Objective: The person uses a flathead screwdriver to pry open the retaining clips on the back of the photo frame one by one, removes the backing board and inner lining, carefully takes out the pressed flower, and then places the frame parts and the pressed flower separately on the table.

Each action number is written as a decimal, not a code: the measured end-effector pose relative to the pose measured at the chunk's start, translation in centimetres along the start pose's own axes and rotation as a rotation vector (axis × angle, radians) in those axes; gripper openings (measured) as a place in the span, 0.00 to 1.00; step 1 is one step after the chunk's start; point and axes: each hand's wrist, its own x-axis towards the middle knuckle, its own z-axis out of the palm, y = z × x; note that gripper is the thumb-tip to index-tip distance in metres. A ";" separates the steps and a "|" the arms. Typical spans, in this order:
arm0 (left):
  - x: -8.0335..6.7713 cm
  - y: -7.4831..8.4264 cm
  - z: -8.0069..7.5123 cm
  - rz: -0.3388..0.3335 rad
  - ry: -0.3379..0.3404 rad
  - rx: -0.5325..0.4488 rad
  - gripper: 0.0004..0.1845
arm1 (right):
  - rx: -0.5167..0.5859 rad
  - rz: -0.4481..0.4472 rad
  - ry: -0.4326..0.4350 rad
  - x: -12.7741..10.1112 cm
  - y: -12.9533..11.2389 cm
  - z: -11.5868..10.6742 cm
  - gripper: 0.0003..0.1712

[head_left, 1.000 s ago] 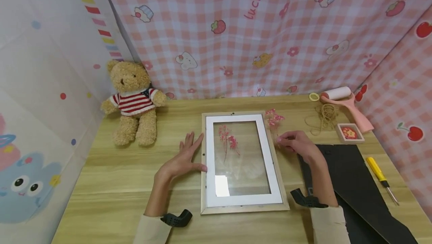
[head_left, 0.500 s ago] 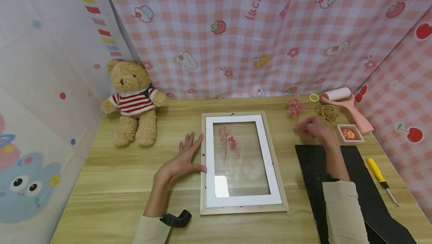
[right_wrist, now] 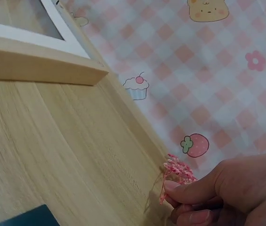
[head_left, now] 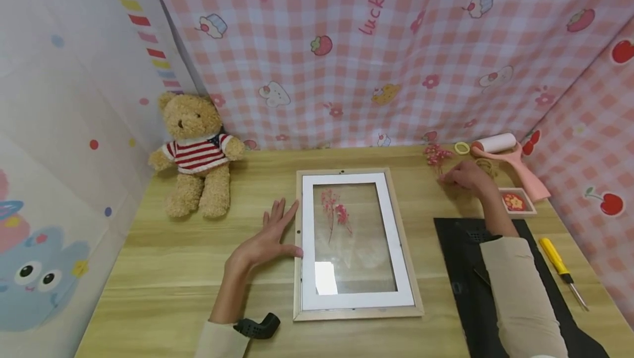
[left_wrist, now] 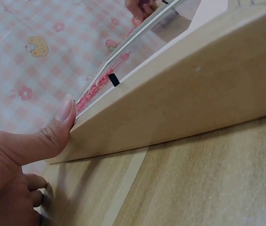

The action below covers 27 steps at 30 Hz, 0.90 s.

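Note:
My right hand (head_left: 464, 175) pinches the stem of a pink dried flower sprig (head_left: 437, 154) between thumb and fingers, low over the table at the back right. In the right wrist view its pink blossoms (right_wrist: 178, 169) stick out past the thumb. My left hand (head_left: 264, 243) lies spread at the left side of a wooden picture frame (head_left: 417, 292), its thumb touching the frame's edge. Inside the frame are a white mat (head_left: 356, 300) and a glass pane, with two pink sprigs (head_left: 342, 214) in the upper left of the window. The left wrist view shows the thumb (left_wrist: 53, 136) against the frame's corner.
A black backing board (head_left: 455, 270) lies under the right forearm. Beside it is a yellow-handled screwdriver (head_left: 555, 256). At the back right are a lint roller (head_left: 525, 171), twine (head_left: 487, 168), a yellow ring (head_left: 462, 148) and a small box (head_left: 516, 202). A teddy bear (head_left: 198, 154) sits at the left.
My right hand has carried the pink sprig from beside the frame's right edge away to the back right, near the twine. The left hand has stayed at the frame.

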 end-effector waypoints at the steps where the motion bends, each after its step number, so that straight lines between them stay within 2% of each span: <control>1: 0.0 0.0 0.0 -0.002 0.001 -0.004 0.73 | -0.008 -0.001 -0.002 0.1 0.1 -0.1 0.29; 7: -0.1 -0.3 0.1 -0.005 -0.004 -0.005 0.73 | -0.017 0.033 0.020 0.2 0.3 -0.1 0.27; 11: 0.1 -0.6 0.1 0.014 0.001 0.002 0.72 | -0.069 0.041 0.104 -0.7 0.0 0.3 0.24; 14: 0.1 -0.6 0.0 0.016 -0.001 0.004 0.73 | -0.070 0.005 0.176 -2.1 -0.5 1.3 0.24; 19: 0.2 -0.6 0.1 0.019 -0.002 0.012 0.72 | -0.051 -0.065 0.242 -5.8 -3.9 4.4 0.29; 22: 0.3 -0.6 0.1 0.023 -0.001 0.014 0.72 | -0.056 -0.125 0.276 -7.9 -6.5 6.4 0.27; 27: 0.3 -0.7 0.1 0.023 -0.004 0.012 0.74 | -0.059 -0.199 0.298 -9.9 -9.8 9.3 0.19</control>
